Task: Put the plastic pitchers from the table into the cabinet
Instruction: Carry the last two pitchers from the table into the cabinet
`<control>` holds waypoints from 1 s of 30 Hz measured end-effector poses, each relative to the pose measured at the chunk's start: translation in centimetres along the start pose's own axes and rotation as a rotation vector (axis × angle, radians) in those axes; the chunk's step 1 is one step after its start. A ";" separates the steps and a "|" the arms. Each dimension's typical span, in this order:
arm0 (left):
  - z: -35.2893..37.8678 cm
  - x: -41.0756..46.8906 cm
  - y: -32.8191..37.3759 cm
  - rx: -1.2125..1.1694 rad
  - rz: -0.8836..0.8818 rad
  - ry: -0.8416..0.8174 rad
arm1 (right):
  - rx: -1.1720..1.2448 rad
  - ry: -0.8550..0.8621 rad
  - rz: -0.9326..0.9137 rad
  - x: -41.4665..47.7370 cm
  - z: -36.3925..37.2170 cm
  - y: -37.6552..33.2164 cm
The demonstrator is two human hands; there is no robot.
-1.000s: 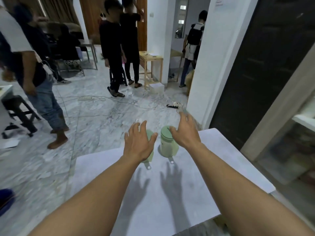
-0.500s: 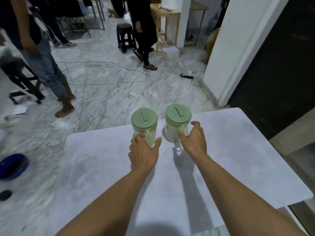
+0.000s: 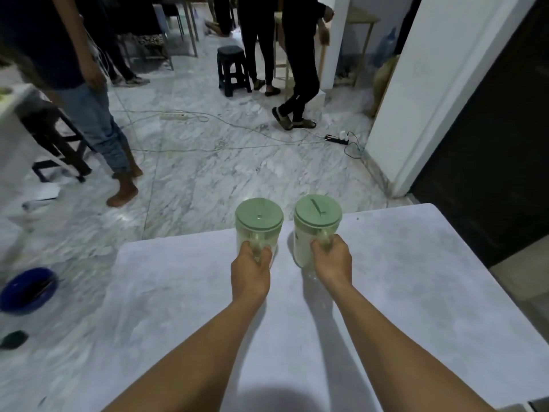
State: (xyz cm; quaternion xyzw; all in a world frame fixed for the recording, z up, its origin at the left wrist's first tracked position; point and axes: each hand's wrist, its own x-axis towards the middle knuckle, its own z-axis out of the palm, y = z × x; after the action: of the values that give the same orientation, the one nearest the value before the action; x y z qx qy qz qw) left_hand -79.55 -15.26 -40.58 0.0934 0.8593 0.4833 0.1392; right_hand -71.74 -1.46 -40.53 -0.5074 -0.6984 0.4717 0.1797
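Two plastic pitchers are seen upright at the far edge of the table [image 3: 416, 292], side by side and just apart, their long axes vertical. The left pitcher [image 3: 258, 230] is directly ahead of the left hand [image 3: 252, 270]; the right pitcher [image 3: 315, 230] is directly ahead of the right hand [image 3: 332, 264]. Each handle is turned toward the person, and each hand is closed around the handle nearest it, fingers curled through. Whether the bases are touching the table or just lifted cannot be told.

The bodies are of clear, smooth, cylindrical plastic; the right one appears milky or labelled on its left side. Both are capped by flat, round, pale green lids, a raised bar being visible on the right lid.

The table top is covered in a matt, whitish, faintly mottled surface. Beyond the table's far edge, glossy veined marble floor is seen, with cables lying across it. No cabinet is clearly shown, so a straight lift followed by a turn away from the table is judged to be needed.
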 end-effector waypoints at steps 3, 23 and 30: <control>-1.1 0.3 0.3 0.003 0.031 0.015 | 0.008 0.015 -0.015 -0.6 0.1 -0.5; -11.4 -8.2 15.2 -0.233 0.495 -0.301 | 0.181 0.504 -0.060 -18.6 -15.0 -10.3; -12.1 -17.0 22.0 -0.313 0.689 -0.425 | 0.205 0.813 -0.089 -27.8 -24.1 -12.4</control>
State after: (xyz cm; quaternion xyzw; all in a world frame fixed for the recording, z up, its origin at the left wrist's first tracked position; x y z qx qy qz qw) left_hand -66.94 -18.62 -13.22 0.4501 0.6464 0.5960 0.1561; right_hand -49.12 -14.90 -11.96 -0.6009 -0.5414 0.2920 0.5104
